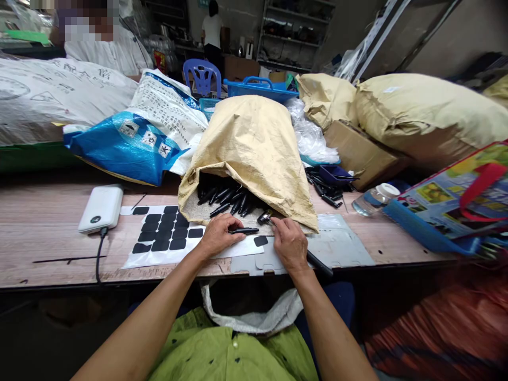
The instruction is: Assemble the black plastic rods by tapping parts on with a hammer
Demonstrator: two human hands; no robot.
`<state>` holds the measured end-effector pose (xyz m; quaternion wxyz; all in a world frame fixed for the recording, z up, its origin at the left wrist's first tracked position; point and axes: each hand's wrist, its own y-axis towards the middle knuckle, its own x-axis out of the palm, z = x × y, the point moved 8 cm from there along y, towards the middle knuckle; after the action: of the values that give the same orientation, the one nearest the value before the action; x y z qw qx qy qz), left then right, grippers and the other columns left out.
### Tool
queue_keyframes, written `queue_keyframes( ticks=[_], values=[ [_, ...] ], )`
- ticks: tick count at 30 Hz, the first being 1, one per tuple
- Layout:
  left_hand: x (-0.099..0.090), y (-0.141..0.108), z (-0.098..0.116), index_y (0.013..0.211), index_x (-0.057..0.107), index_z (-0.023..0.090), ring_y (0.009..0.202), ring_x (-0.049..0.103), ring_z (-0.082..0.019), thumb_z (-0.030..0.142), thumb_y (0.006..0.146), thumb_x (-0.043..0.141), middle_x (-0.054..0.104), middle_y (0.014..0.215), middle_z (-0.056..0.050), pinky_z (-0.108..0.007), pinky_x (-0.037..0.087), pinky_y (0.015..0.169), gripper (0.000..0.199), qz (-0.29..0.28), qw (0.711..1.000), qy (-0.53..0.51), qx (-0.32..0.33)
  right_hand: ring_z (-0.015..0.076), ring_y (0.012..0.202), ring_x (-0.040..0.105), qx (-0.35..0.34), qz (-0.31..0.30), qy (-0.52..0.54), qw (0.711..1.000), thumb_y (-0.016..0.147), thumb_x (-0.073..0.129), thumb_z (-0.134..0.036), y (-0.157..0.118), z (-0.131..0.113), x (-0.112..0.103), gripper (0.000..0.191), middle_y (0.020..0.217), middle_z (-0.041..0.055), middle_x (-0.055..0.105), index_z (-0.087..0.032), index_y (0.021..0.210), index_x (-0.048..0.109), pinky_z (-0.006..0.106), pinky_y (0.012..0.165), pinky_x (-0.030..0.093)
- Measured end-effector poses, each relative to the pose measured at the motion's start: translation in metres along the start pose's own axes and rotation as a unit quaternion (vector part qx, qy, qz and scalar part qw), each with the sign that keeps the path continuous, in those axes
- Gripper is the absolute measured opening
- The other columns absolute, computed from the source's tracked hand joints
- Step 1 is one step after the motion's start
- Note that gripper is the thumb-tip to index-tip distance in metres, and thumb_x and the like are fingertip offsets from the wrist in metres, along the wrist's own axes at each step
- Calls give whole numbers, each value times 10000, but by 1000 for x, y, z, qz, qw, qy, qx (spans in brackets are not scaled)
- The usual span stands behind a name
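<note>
My left hand is closed on a slim black pen-like piece, which points right across the table. A hammer with a shiny metal head is in my right hand; its black handle sticks out below my palm. Just beyond both hands, a tan woven sack lies with its mouth towards me. Many similar black pieces are heaped inside that mouth. Beside my left hand lies a white sheet with rows of black rounded patches. One loose black patch sits between my hands.
A white power bank with a cable stands at the left. On the right are more black pieces, a clear jar and a colourful bag. Large sacks line the back. Two people are beyond the table.
</note>
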<state>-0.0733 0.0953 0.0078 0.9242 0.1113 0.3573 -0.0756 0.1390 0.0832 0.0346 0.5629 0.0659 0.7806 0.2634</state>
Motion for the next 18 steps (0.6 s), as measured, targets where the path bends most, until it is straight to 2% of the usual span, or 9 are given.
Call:
queue_keyframes(
  ticks=[5,11,15,18],
  values=[
    [-1,2,1,916,760,236,895,594,-202,350,734,822,686,865,-6,-318,442,827,224,8,1000,-5,-5,212,975,616,26,45,106,993,1004,468,-237,0,-13,-22,301,1009,80,687,-212,1203,693,323,905,473],
    [0,2,0,879,754,231,885,592,-197,309,706,843,688,866,-1,-321,436,827,209,19,999,1,-29,196,968,673,19,-14,255,967,988,494,-243,4,-50,-30,288,1015,69,715,-224,1183,705,309,869,528],
    [0,1,2,880,752,231,890,597,-195,283,718,835,692,874,1,-324,432,836,189,20,1000,-4,-19,187,1005,672,6,5,275,961,1009,465,-241,3,-64,-38,300,1062,74,712,-227,1198,698,303,909,526],
    [0,1,2,842,737,220,871,591,-193,285,713,837,672,844,2,-315,426,805,176,23,1000,6,-20,183,966,674,-17,-26,247,969,1005,473,-231,-1,-70,-28,301,1027,71,711,-223,1208,695,288,880,530]
  ],
)
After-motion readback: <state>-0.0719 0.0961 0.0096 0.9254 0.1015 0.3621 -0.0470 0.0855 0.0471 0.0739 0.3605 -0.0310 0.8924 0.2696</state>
